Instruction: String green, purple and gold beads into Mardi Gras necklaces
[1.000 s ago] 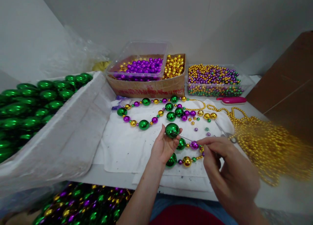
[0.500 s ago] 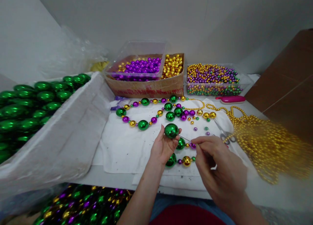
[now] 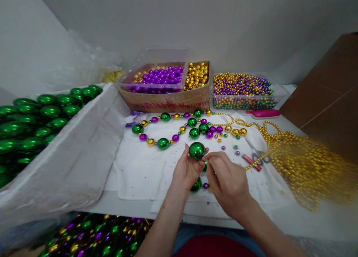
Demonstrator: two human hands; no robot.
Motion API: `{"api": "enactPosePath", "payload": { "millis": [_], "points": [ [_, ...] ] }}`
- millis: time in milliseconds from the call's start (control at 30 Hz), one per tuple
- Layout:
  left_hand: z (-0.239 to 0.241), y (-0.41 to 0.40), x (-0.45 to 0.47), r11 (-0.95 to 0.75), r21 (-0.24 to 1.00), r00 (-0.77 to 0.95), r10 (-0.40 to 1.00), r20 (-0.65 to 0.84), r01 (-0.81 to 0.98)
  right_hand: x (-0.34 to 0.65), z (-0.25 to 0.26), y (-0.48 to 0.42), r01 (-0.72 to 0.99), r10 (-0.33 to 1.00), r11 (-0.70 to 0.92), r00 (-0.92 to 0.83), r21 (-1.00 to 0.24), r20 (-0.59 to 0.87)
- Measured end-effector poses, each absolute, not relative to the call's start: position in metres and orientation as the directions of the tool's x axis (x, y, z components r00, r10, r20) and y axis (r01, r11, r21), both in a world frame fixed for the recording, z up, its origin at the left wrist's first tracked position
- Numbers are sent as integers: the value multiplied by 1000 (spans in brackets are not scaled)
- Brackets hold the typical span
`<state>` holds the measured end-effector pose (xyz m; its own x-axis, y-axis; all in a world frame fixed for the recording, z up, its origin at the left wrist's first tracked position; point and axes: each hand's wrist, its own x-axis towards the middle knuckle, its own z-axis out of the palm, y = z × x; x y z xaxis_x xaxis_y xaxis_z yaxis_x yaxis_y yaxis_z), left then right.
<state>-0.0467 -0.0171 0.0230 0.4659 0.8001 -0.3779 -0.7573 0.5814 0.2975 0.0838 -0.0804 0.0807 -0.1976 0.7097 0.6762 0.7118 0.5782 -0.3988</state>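
My left hand (image 3: 187,171) is closed around a large shiny green bead (image 3: 197,151), holding it up over the white cloth. My right hand (image 3: 228,182) pinches at the bead's right side, its fingertips almost touching the left fingers. The thin needle seen in it earlier is now hidden by the fingers and bead. Below the hands, a strung line of beads with a green bead (image 3: 196,184) lies partly covered. Behind them a necklace of green, purple and gold beads (image 3: 163,143) curves across the cloth, near loose green beads (image 3: 194,133) and purple beads (image 3: 219,129).
A white foam box (image 3: 92,152) of large green beads stands left. At the back are a cardboard box (image 3: 167,102) and a clear tub (image 3: 246,102) of small beads. Scissors (image 3: 256,149), a red lighter-like object (image 3: 251,162) and piled gold bead strands (image 3: 307,163) lie right.
My right hand has moved left, up to the green bead, and the needle is no longer visible. The red object beside the scissors has come into view. My left hand stays nearly still.
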Motion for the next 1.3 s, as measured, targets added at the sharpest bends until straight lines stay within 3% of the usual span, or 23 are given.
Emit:
{"api": "enactPosePath", "payload": {
  "millis": [233, 433, 567, 667, 833, 933, 1033, 1100, 1200, 1300],
  "points": [
    [33, -22, -41, 565, 331, 460, 817, -347, -756, 80, 62, -74, 749, 737, 531, -177, -397, 652],
    [52, -15, -39, 449, 541, 350, 894, -281, -711, 96, 56, -68, 678, 828, 419, -12, -604, 561],
    [69, -3, -30, 198, 771, 171, 978, -117, -606, 122, 60, -64, 659, 910, 305, 12, -688, 414],
    [85, 4, -17, 0, 873, 90, 995, 51, -488, 141, 71, -61, 668, 888, 280, 92, -689, 450],
    [112, 3, 10, -170, 907, 221, 937, 269, -385, 150, 93, -55, 613, 857, 333, 119, -716, 501],
    [123, 1, 19, -108, 869, 258, 931, 259, -483, 150, 92, -51, 467, 927, 289, 82, -836, 366],
    [126, 1, 22, -55, 856, 285, 930, 231, -514, 154, 83, -48, 186, 979, 131, 128, -974, 157],
    [123, 2, 22, -7, 855, 306, 932, 194, -519, 158, 78, -47, -7, 985, 44, 169, -999, 42],
    [111, 3, 17, 79, 860, 342, 933, 115, -505, 170, 81, -47, -203, 969, 66, 248, -977, 14],
    [95, -5, -7, 81, 918, 297, 954, 42, -389, 189, 93, -51, -277, 929, 192, 360, -941, 83]
  ]
}}
